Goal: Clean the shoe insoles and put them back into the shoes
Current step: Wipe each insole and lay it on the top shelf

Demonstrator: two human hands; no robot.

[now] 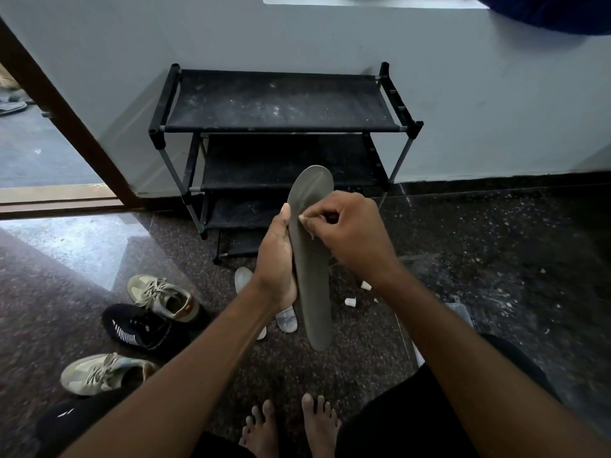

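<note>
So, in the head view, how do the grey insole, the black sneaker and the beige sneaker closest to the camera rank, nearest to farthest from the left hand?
1. Grey insole: held in the left hand itself.
2. Black sneaker: on the floor, to its left.
3. Beige sneaker: farther left, nearest the camera.

Premises: entrance area of a home, just inside an outer doorway. A black three-tier fabric shoe rack (281, 100) stands against a plain pale painted wall (496, 94). The floor (496, 259) is dark, polished speckled stone. On the left, a brown wooden door frame (66, 127) and a stone threshold (56, 196) open onto an outside surface where more footwear (11, 105) lies. Two beige sneakers (162, 297) and a black shoe (139, 327) lie loose on the floor. The occupant's feet (291, 424) are bare.
</note>
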